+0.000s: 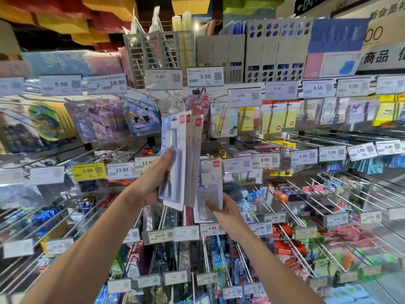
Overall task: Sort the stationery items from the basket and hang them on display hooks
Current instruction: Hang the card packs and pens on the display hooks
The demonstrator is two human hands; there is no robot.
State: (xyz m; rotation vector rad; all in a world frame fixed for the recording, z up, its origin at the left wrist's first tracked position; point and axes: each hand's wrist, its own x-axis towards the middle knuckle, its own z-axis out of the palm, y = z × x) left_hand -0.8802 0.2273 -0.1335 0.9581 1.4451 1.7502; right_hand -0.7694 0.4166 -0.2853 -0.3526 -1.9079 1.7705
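Note:
My left hand [156,178] grips a fanned stack of grey carded ID card holder packs [183,154], held upright in front of the display wall. Their tops reach up near a hook below the 5.50 and 3.90 price tags. My right hand [223,212] holds one more ID card holder pack [209,185] lower and to the right, thumb pressed on its front. This single pack stands just beside the stack, below the 2.90 tag. The basket is out of view.
Metal display hooks [341,194] jut out from the wall on all sides, loaded with pens, sticky notes [277,120] and cartoon packs [98,121]. Price tags [205,76] hang at the hook ends. File holders [274,49] stand on the top shelf.

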